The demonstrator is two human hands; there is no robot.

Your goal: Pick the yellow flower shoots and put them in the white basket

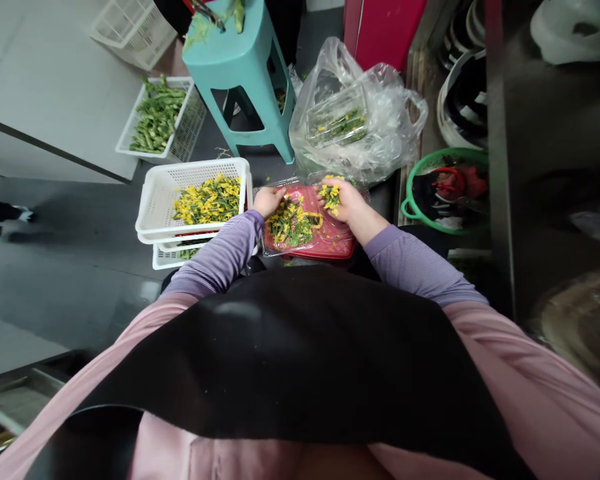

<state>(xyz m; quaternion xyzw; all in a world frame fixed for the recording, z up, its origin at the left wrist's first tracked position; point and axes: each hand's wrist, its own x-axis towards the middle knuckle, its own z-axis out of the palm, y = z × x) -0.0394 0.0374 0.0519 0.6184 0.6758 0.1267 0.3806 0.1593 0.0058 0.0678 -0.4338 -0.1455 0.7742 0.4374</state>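
A clear plastic clamshell box (275,248) lies unfolded on a red surface (343,248) in front of me, with yellow-flowered green sprigs (293,223) in its left half. At the left half's far side is my left hand (269,200), its thumb and fingers closed together; what they pinch, if anything, is too small to make out. Over the right half, my right hand (349,200) is curled around a small bunch of yellow flower sprigs (329,196). Left of the box, a white plastic basket (155,200) contains a pile of similar yellow flowers (210,200).
Beyond the box sits a transparent plastic bag (385,133) with a filled clear box (337,120) on it. A turquoise stool (230,60) stands behind the baskets. Green stalks fill another white basket (193,123). To the right are a green basin (420,217) and a shelf post (500,167).
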